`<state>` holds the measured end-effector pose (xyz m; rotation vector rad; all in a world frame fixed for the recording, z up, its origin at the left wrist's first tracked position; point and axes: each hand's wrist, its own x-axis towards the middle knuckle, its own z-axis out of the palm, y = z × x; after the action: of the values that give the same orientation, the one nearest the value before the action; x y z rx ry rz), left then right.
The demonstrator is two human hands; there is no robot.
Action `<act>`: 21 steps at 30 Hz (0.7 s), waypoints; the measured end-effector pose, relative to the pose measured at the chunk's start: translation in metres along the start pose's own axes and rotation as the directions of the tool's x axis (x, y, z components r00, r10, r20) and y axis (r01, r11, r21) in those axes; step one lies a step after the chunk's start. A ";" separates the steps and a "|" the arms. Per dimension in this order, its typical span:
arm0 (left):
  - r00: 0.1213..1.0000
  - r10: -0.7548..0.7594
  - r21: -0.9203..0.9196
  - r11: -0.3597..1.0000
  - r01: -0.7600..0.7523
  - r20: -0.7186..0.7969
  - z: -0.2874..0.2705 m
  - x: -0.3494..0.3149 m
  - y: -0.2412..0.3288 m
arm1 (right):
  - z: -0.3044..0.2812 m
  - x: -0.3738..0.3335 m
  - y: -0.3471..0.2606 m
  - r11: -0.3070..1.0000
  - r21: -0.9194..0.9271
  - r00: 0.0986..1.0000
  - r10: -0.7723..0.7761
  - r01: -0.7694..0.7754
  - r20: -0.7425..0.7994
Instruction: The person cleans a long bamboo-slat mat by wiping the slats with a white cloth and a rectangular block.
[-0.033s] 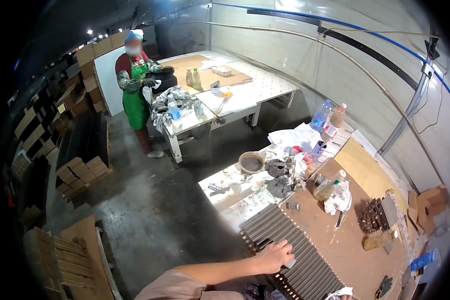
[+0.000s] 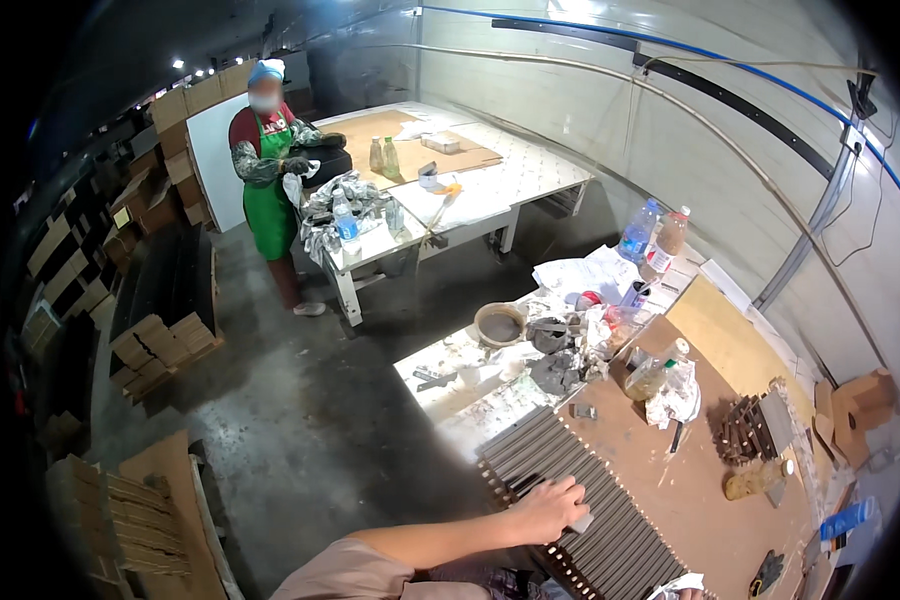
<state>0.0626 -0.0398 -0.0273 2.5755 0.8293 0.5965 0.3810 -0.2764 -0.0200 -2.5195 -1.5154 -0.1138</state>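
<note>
My left hand (image 2: 548, 510) is closed on a small grey block (image 2: 581, 522) and rests over a row of dark grey ribbed strips (image 2: 585, 470). The strips lie side by side across the near end of the table, their pale ends showing along both sides. At the lower edge a bit of my right hand (image 2: 689, 594) shows, closed on a white cloth (image 2: 678, 584) beside the strips; most of that hand is cut off. Another small grey block (image 2: 583, 411) sits on the brown board (image 2: 640, 455), just past the strips.
A bowl (image 2: 499, 325), stained rags (image 2: 560, 370) and bottles (image 2: 646, 380) crowd the table's far part. To the right are a stack of short brown pieces (image 2: 742, 430) and a lying bottle (image 2: 757, 480). A co-worker in a green apron (image 2: 269, 215) stands at another table (image 2: 530, 190).
</note>
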 end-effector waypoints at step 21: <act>0.999 -0.055 0.017 0.998 0.055 -0.003 0.015 0.013 0.006 | 0.004 0.002 -0.011 0.991 0.044 0.947 -0.106 0.125 -0.302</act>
<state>0.0826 -0.0392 -0.0334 2.5589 0.9062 0.5786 0.3716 -0.2687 -0.0219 -2.2402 -1.5133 -0.4376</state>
